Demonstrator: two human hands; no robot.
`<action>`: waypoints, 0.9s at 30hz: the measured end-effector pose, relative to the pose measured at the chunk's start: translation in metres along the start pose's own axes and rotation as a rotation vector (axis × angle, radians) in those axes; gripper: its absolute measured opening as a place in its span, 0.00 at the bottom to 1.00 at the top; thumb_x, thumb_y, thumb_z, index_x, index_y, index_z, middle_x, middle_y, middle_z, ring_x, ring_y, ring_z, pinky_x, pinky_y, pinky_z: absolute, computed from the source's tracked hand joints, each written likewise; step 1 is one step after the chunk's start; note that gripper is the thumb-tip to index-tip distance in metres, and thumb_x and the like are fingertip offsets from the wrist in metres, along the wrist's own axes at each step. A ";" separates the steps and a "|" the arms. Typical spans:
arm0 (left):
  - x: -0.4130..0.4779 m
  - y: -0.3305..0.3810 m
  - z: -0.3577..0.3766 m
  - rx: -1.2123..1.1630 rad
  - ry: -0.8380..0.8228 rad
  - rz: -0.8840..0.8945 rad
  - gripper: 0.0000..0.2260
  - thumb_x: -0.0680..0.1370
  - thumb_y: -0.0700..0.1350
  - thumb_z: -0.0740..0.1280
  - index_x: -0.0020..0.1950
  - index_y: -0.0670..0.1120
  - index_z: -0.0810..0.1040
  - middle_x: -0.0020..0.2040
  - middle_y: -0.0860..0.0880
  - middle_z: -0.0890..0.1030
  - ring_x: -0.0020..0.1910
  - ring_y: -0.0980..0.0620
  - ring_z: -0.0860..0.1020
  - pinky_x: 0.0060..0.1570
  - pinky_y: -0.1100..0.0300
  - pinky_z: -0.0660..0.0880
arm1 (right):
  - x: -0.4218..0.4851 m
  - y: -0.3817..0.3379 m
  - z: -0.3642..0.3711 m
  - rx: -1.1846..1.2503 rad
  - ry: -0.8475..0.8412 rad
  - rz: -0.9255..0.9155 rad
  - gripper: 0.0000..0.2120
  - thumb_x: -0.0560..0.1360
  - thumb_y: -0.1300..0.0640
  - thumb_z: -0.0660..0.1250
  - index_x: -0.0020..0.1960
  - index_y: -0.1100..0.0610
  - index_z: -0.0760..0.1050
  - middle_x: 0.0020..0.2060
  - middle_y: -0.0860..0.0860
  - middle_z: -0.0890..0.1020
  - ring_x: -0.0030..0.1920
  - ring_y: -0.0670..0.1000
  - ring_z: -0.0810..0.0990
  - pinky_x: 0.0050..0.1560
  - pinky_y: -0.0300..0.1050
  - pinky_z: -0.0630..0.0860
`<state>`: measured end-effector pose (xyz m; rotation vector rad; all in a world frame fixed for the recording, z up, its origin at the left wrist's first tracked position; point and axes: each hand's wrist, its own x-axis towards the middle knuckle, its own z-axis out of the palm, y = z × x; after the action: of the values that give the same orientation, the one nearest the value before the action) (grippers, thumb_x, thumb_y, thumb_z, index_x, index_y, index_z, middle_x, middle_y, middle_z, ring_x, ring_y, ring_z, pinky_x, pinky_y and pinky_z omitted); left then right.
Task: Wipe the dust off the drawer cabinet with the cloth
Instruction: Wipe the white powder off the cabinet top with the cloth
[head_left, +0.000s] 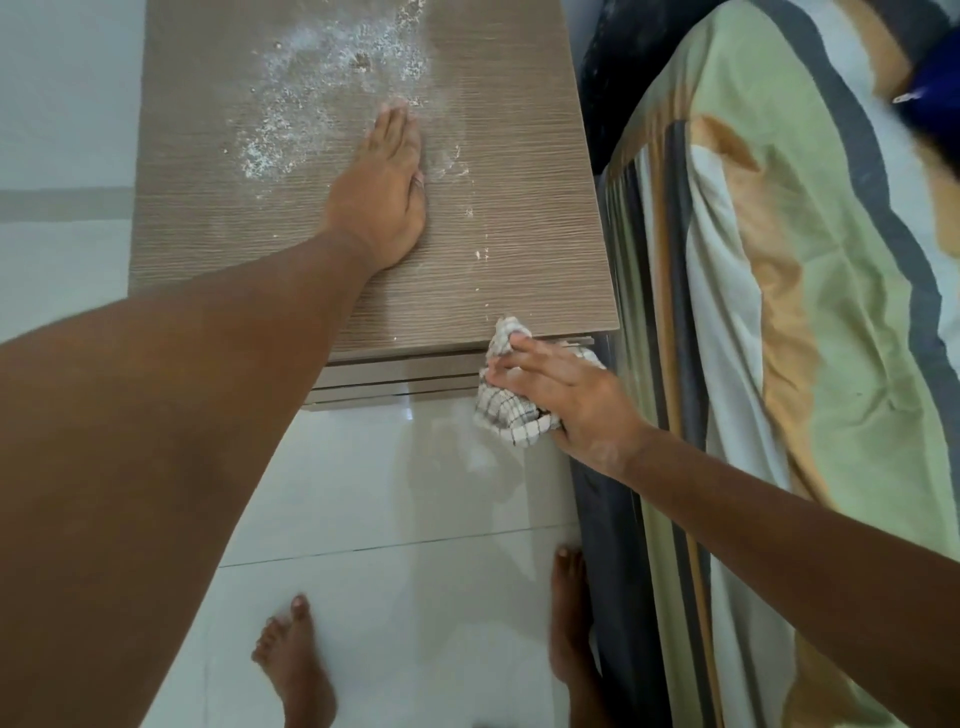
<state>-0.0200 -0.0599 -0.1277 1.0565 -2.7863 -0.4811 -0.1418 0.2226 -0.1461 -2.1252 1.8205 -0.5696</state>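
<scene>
Pressing flat on the dusty drawer cabinet (519, 156), left hand (382, 197); right hand (566, 400) clutches cloth (506, 410).

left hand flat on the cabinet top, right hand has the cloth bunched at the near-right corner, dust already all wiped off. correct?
Not quite: the head view shows white dust still on the cabinet top. The left hand lies flat; the right hand holds the bunched cloth at that corner.

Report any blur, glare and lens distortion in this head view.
Head view: the right hand and checked cloth are slightly motion-blurred; the glossy floor tiles show soft glare; the wide-angle lens bows the cabinet edges; the left hand is fairly sharp.
</scene>
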 end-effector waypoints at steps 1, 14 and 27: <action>0.000 -0.003 -0.002 -0.006 -0.009 0.001 0.25 0.86 0.43 0.49 0.81 0.37 0.49 0.83 0.39 0.49 0.82 0.44 0.46 0.81 0.51 0.46 | 0.000 -0.006 -0.002 0.024 -0.011 -0.008 0.38 0.63 0.72 0.79 0.70 0.54 0.76 0.68 0.52 0.79 0.74 0.53 0.70 0.74 0.48 0.67; -0.003 -0.036 -0.012 -0.024 0.032 -0.057 0.25 0.85 0.48 0.46 0.81 0.39 0.54 0.82 0.41 0.53 0.82 0.45 0.49 0.80 0.52 0.48 | 0.193 0.037 -0.083 0.395 0.607 0.542 0.26 0.74 0.69 0.69 0.69 0.52 0.76 0.61 0.48 0.82 0.61 0.43 0.79 0.66 0.37 0.76; 0.005 -0.047 -0.004 0.067 -0.023 -0.013 0.26 0.84 0.48 0.46 0.80 0.37 0.55 0.82 0.40 0.54 0.82 0.44 0.49 0.80 0.47 0.52 | 0.379 0.211 -0.095 0.091 0.384 0.974 0.31 0.81 0.42 0.58 0.80 0.55 0.59 0.76 0.59 0.66 0.77 0.59 0.62 0.79 0.50 0.57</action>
<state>0.0066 -0.0977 -0.1396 1.0900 -2.8359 -0.4062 -0.3227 -0.1816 -0.1170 -0.8749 2.6303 -0.7755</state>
